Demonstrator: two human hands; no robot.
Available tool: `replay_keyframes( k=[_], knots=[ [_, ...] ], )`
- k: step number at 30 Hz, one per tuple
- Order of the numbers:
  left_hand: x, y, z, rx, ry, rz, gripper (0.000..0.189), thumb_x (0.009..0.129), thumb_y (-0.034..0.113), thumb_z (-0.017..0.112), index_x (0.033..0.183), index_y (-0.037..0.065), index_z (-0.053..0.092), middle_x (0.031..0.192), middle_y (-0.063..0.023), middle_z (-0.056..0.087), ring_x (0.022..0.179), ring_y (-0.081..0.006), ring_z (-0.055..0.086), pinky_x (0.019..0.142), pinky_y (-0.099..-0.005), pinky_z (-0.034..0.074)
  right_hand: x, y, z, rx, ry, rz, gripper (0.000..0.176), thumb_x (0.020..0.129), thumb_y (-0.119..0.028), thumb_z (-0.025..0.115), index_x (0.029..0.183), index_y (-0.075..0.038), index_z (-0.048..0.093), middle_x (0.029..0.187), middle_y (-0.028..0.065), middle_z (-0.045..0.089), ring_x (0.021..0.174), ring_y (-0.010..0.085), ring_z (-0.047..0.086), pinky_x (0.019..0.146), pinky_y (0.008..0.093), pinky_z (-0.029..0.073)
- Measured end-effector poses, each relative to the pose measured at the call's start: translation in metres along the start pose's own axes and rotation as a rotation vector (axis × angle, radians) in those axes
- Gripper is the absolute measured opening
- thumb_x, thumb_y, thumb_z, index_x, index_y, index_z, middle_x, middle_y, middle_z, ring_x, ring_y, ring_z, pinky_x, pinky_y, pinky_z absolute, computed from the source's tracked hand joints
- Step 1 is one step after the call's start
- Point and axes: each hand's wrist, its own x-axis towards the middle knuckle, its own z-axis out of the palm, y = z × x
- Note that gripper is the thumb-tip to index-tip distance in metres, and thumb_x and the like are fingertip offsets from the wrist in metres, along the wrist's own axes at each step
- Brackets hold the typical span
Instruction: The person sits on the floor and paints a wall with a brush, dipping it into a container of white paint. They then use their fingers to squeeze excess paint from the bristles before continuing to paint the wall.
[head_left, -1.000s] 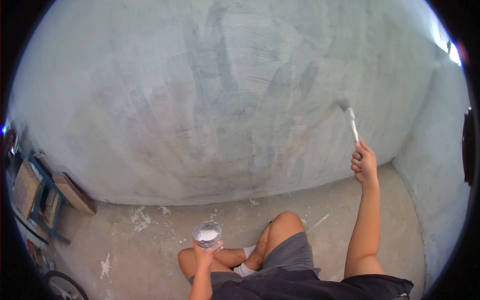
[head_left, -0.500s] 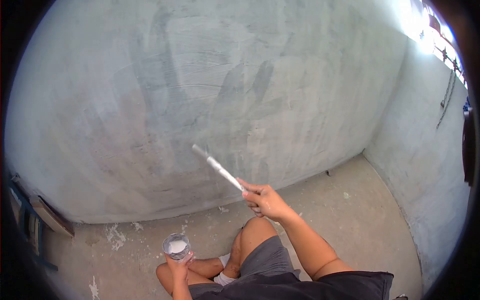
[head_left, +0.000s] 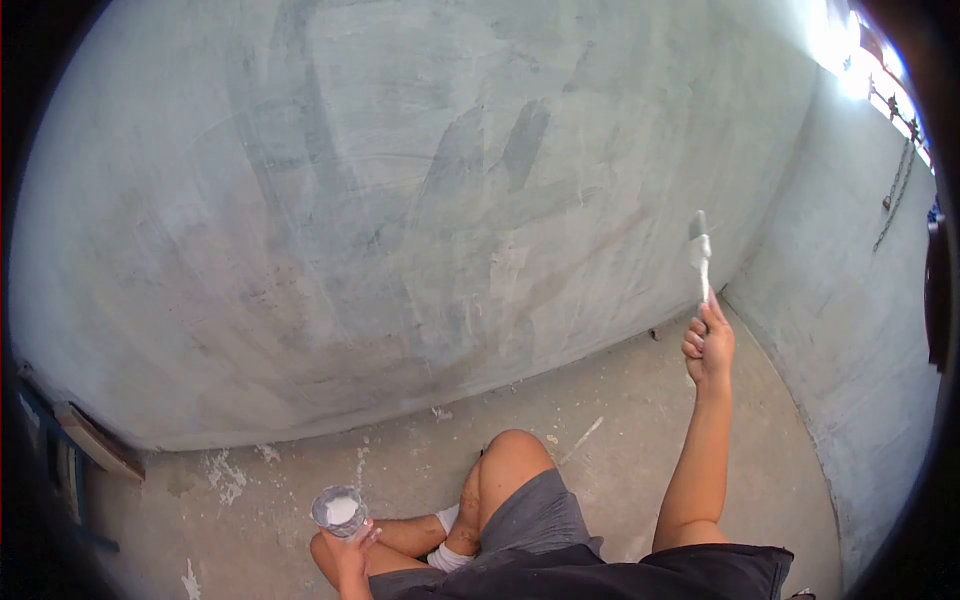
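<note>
A paintbrush [head_left: 703, 258] with a white-smeared handle points upward in my right hand [head_left: 709, 345], its bristles in front of the right part of the grey, patchy wall [head_left: 400, 220]. Whether the bristles touch the wall I cannot tell. My left hand [head_left: 350, 550] holds a small round cup [head_left: 325, 508] with white paint [head_left: 341, 510] inside, low over my bent leg at the lower left. The fingers of that hand wrap round the cup's near side.
Wooden boards and a dark frame [head_left: 95, 440] lean at the far left. A chain [head_left: 895, 200] hangs on the right wall [head_left: 830, 270] below a bright barred opening. White splashes mark the concrete floor [head_left: 760, 470]. My crossed legs are on it.
My right hand has swung right and upward with the brush, which now points more upright. My left hand and the cup have shifted slightly left and down.
</note>
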Motion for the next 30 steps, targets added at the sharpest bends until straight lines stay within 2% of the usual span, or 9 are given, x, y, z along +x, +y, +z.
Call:
replay_keyframes(
  k=[5, 7, 11, 14, 17, 19, 21, 28, 30],
  knots=[
    [0.001, 0.008, 0.006, 0.059, -0.122, -0.012, 0.087, 0.078, -0.011, 0.069, 0.146, 0.020, 0.023, 0.123, -0.0097, 0.052, 0.097, -0.0255, 0.061, 0.073, -0.0431, 0.060, -0.013, 0.012, 0.019, -0.052, 0.003, -0.036, 0.051, 0.101, -0.015, 0.051, 0.150, -0.013, 0.038, 0.066, -0.0046, 0.034, 0.047, 0.0038, 0.027, 0.038, 0.0197, 0.022],
    [-0.003, 0.013, 0.014, 0.018, -0.103, -0.008, 0.085, 0.078, -0.012, 0.069, 0.144, 0.019, 0.026, 0.125, -0.0098, 0.050, 0.101, -0.0255, 0.060, 0.074, -0.0439, 0.060, -0.022, 0.028, 0.047, -0.221, -0.086, 0.032, 0.049, 0.099, -0.020, 0.055, 0.146, -0.012, 0.045, 0.066, -0.0055, 0.038, 0.048, 0.0036, 0.032, 0.039, 0.0203, 0.027],
    [-0.009, 0.020, 0.028, 0.053, -0.101, 0.009, 0.083, 0.077, -0.012, 0.070, 0.143, 0.018, 0.029, 0.125, -0.0090, 0.050, 0.102, -0.0250, 0.058, 0.075, -0.0452, 0.060, -0.080, 0.090, 0.108, -0.580, -0.506, 0.227, 0.050, 0.095, -0.036, 0.063, 0.141, -0.017, 0.054, 0.068, -0.0054, 0.047, 0.055, 0.0064, 0.044, 0.044, 0.0244, 0.040],
    [-0.010, 0.019, 0.030, 0.057, -0.099, 0.030, 0.083, 0.076, -0.012, 0.071, 0.142, 0.018, 0.030, 0.124, -0.0087, 0.050, 0.101, -0.0249, 0.058, 0.075, -0.0460, 0.060, -0.127, 0.126, 0.134, -0.685, -0.860, 0.274, 0.052, 0.097, -0.035, 0.060, 0.146, -0.021, 0.048, 0.068, -0.0064, 0.045, 0.054, 0.0057, 0.038, 0.046, 0.0234, 0.036],
    [-0.012, 0.018, 0.030, 0.043, -0.099, 0.039, 0.081, 0.074, -0.011, 0.073, 0.138, 0.016, 0.031, 0.122, -0.0098, 0.051, 0.099, -0.0256, 0.060, 0.074, -0.0436, 0.061, -0.145, 0.139, 0.144, -0.524, -0.986, 0.445, 0.051, 0.098, -0.033, 0.059, 0.146, -0.022, 0.047, 0.068, -0.0070, 0.044, 0.054, 0.0058, 0.037, 0.046, 0.0237, 0.033],
    [-0.012, 0.017, 0.024, 0.028, -0.090, 0.046, 0.080, 0.072, -0.010, 0.075, 0.136, 0.014, 0.032, 0.119, -0.0108, 0.053, 0.096, -0.0262, 0.062, 0.073, -0.0409, 0.062, -0.137, 0.128, 0.146, -0.502, -0.954, 0.466, 0.051, 0.098, -0.031, 0.060, 0.146, -0.022, 0.047, 0.067, -0.0069, 0.043, 0.053, 0.0058, 0.035, 0.046, 0.0234, 0.033],
    [-0.011, 0.014, 0.012, -0.005, -0.090, 0.016, 0.081, 0.076, -0.011, 0.072, 0.140, 0.017, 0.032, 0.120, -0.0090, 0.053, 0.097, -0.0257, 0.061, 0.076, -0.0479, 0.060, -0.120, 0.109, 0.140, -0.489, -0.780, 0.445, 0.051, 0.098, -0.027, 0.060, 0.147, -0.019, 0.046, 0.066, -0.0065, 0.041, 0.052, 0.0049, 0.033, 0.045, 0.0226, 0.031],
    [-0.002, 0.007, -0.013, -0.075, -0.037, -0.008, 0.081, 0.078, -0.009, 0.071, 0.141, 0.019, 0.030, 0.118, -0.0095, 0.055, 0.093, -0.0268, 0.063, 0.075, -0.0481, 0.059, -0.049, 0.072, 0.069, -0.160, -0.203, 0.237, 0.053, 0.099, -0.014, 0.054, 0.150, -0.013, 0.039, 0.067, -0.0042, 0.036, 0.049, 0.0047, 0.030, 0.040, 0.0201, 0.025],
    [-0.002, 0.008, -0.013, -0.093, -0.059, -0.044, 0.085, 0.073, -0.011, 0.074, 0.138, 0.017, 0.028, 0.122, -0.0110, 0.052, 0.098, -0.0260, 0.063, 0.073, -0.0420, 0.061, -0.044, 0.067, 0.052, -0.137, -0.131, 0.208, 0.053, 0.100, -0.014, 0.053, 0.150, -0.013, 0.038, 0.067, -0.0039, 0.035, 0.049, 0.0049, 0.030, 0.040, 0.0208, 0.025]
  ],
)
